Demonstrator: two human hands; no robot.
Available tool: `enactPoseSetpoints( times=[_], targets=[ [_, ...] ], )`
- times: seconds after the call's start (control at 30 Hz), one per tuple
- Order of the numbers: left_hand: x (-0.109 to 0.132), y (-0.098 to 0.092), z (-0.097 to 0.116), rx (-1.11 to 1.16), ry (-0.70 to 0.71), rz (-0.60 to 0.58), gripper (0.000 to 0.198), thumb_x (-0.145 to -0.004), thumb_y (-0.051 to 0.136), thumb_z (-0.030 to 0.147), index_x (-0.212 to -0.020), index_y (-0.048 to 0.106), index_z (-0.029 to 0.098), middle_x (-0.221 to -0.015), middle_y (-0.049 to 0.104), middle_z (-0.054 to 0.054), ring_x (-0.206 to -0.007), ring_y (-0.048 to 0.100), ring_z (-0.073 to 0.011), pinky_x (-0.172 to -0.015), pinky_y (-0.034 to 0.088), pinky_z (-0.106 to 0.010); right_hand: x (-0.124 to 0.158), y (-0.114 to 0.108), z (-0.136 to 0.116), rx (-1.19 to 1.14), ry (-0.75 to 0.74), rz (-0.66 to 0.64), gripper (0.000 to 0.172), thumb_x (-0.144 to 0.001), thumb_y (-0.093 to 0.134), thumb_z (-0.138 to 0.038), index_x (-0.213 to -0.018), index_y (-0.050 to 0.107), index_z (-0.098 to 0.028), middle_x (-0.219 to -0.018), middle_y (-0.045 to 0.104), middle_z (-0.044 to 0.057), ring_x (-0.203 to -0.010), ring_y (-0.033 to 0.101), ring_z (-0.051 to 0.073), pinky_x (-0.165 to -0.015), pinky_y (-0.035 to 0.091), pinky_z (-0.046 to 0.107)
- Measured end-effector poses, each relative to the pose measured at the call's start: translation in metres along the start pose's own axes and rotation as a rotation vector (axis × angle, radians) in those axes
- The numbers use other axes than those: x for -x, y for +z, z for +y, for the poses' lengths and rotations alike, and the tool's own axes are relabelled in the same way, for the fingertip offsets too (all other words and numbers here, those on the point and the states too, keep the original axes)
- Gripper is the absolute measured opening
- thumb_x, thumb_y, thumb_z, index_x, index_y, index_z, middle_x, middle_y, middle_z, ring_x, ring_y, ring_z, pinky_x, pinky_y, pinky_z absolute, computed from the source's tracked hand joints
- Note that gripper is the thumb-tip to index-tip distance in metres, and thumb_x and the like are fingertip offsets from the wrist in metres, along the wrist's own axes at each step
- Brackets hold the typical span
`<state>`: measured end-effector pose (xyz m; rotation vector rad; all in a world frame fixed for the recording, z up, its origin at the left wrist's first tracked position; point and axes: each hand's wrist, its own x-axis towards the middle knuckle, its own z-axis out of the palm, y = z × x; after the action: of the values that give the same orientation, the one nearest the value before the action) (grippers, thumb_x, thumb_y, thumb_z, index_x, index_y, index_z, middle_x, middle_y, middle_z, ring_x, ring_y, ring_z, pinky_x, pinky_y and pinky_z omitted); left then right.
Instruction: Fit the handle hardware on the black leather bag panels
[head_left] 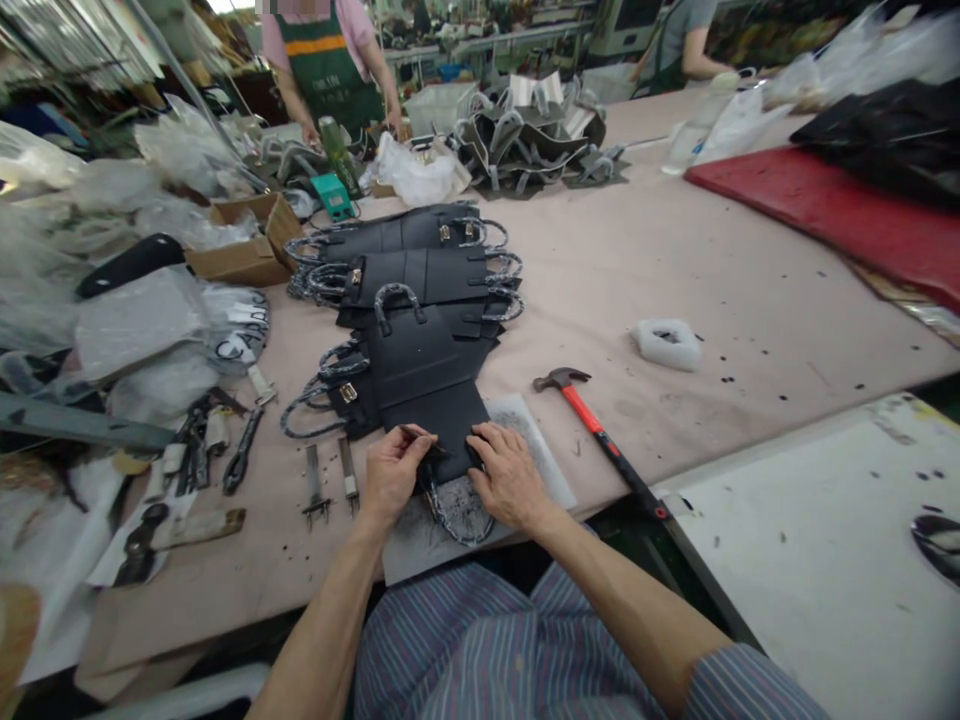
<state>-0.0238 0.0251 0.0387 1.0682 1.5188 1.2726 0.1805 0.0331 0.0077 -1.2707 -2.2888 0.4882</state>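
Observation:
A black leather bag panel (416, 365) lies in front of me, with one wrapped handle (397, 292) at its far end and another handle (459, 525) hanging toward me. My left hand (394, 472) pinches a thin, dark, pointed tool (414, 433) above the panel's near left part; its exact kind is unclear. My right hand (511, 475) rests on the panel's near right edge, fingers apart and holding nothing visible. Under the near end is a pale board (531, 440) with dark specks. A claw hammer (592, 425) with a red and black handle lies to the right.
More black bag panels (420, 275) with handles are piled beyond. Metal punches (313, 485) and other hand tools (199, 440) lie left. A white block (667, 343) sits right. Grey bag pieces (525, 140), a red sheet (832, 205) and two people (330, 70) are farther off.

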Motion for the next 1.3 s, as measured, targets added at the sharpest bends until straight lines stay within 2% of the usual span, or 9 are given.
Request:
enactPoseSetpoints(
  times=[0.1,0.3,0.97,1.1,1.17,1.3],
  targets=[
    [0.001,0.008,-0.012,-0.095,0.061,-0.011,0.018,-0.086,0.067,0.035,-0.087,0.069,0.017,-0.088,0.077,-0.005,-0.084,0.071,-0.0176,-0.083,0.056,-0.03,0.0,-0.001,-0.001,-0.002,0.012,0.0,0.046,-0.089,0.061,-0.022,-0.134,0.058,-0.02,-0.146,0.054,0.011,-0.139,0.042,0.032,-0.12,0.029,0.053],
    [0.006,0.01,-0.024,-0.173,0.107,0.011,0.017,-0.088,0.066,0.033,-0.089,0.072,0.018,-0.091,0.079,-0.005,-0.086,0.072,-0.0176,-0.081,0.057,-0.029,-0.001,-0.003,0.0,-0.022,0.011,-0.002,0.046,-0.088,0.062,-0.022,-0.134,0.058,-0.02,-0.146,0.054,0.012,-0.139,0.041,0.032,-0.12,0.028,0.054],
    [0.004,0.013,-0.027,-0.268,0.156,0.014,0.015,-0.09,0.065,0.033,-0.089,0.072,0.02,-0.089,0.079,-0.003,-0.083,0.073,-0.017,-0.078,0.057,-0.027,-0.001,-0.005,0.0,-0.041,0.024,-0.006,0.046,-0.088,0.062,-0.022,-0.134,0.059,-0.019,-0.146,0.054,0.012,-0.139,0.041,0.031,-0.121,0.026,0.053],
    [0.002,0.013,-0.029,-0.3,0.211,-0.002,0.014,-0.09,0.064,0.031,-0.088,0.072,0.02,-0.087,0.079,-0.002,-0.081,0.073,-0.0168,-0.076,0.057,-0.027,-0.001,-0.003,0.001,-0.085,0.008,0.02,0.047,-0.087,0.064,-0.023,-0.133,0.06,-0.019,-0.144,0.056,0.012,-0.138,0.043,0.032,-0.12,0.029,0.055],
    [0.002,0.013,-0.029,-0.321,0.247,-0.022,0.013,-0.09,0.062,0.029,-0.087,0.072,0.021,-0.086,0.078,-0.002,-0.08,0.073,-0.0166,-0.075,0.057,-0.026,-0.001,-0.004,0.006,-0.174,-0.015,0.047,0.047,-0.088,0.063,-0.026,-0.134,0.059,-0.019,-0.14,0.059,0.013,-0.135,0.047,0.03,-0.117,0.035,0.053],
    [0.004,0.009,-0.032,-0.351,0.324,-0.062,0.013,-0.09,0.061,0.023,-0.088,0.074,0.022,-0.087,0.079,-0.002,-0.082,0.073,-0.0165,-0.078,0.057,-0.027,-0.002,-0.017,0.033,-0.322,0.034,0.212,0.041,-0.094,0.057,-0.034,-0.131,0.059,-0.018,-0.132,0.064,0.014,-0.125,0.057,0.026,-0.109,0.046,0.047]
  ],
)
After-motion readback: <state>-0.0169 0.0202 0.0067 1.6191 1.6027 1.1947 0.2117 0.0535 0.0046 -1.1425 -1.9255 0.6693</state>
